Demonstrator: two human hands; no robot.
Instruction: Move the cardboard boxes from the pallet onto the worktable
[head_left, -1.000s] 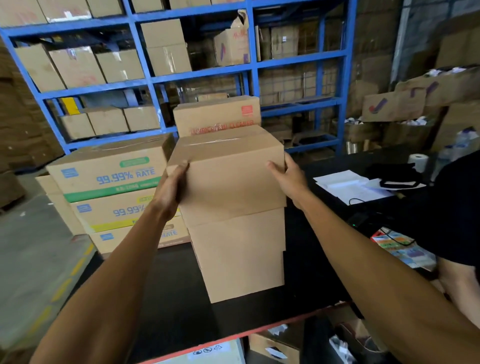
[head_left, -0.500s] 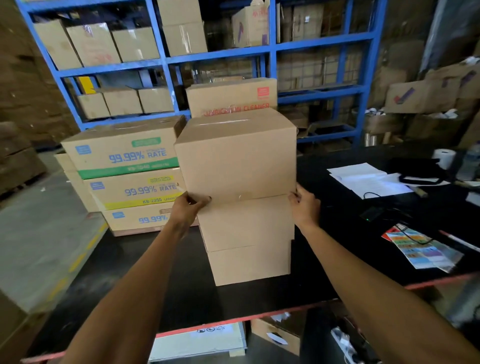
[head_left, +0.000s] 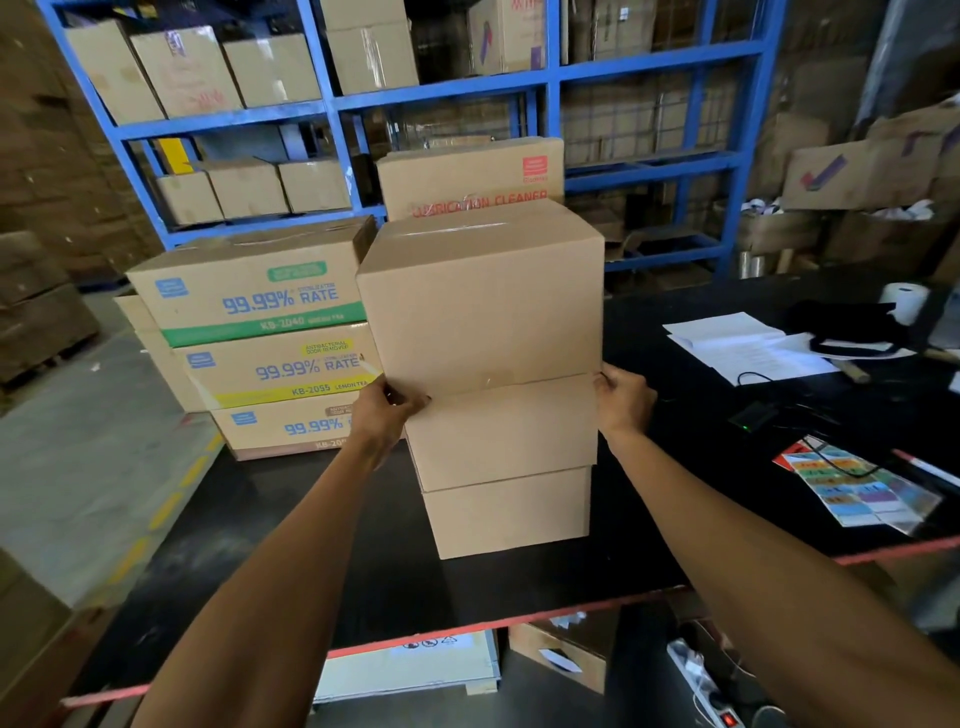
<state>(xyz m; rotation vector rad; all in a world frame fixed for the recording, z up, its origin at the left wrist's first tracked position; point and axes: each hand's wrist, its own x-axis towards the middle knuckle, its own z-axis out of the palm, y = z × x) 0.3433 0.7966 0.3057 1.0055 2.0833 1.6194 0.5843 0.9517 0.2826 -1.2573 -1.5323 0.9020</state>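
Observation:
A plain cardboard box (head_left: 483, 306) sits on top of two more plain boxes, the middle box (head_left: 504, 431) and the bottom box (head_left: 511, 512), stacked on the black worktable (head_left: 311, 545). My left hand (head_left: 384, 415) grips the top box's lower left corner. My right hand (head_left: 623, 397) holds its lower right corner. Both hands sit at the seam between the top and middle box. The pallet is out of view.
Three printed "99.99% RATE" boxes (head_left: 270, 338) are stacked left of the plain stack, and a "LUBRICATION CLEANER" box (head_left: 472, 176) stands behind it. Papers (head_left: 743, 345), a label sheet (head_left: 857, 488) and cables lie on the table's right. Blue shelving (head_left: 550, 98) stands beyond.
The top box came down onto the stack. My hands slid from its upper sides to its bottom corners, and the view shifted slightly.

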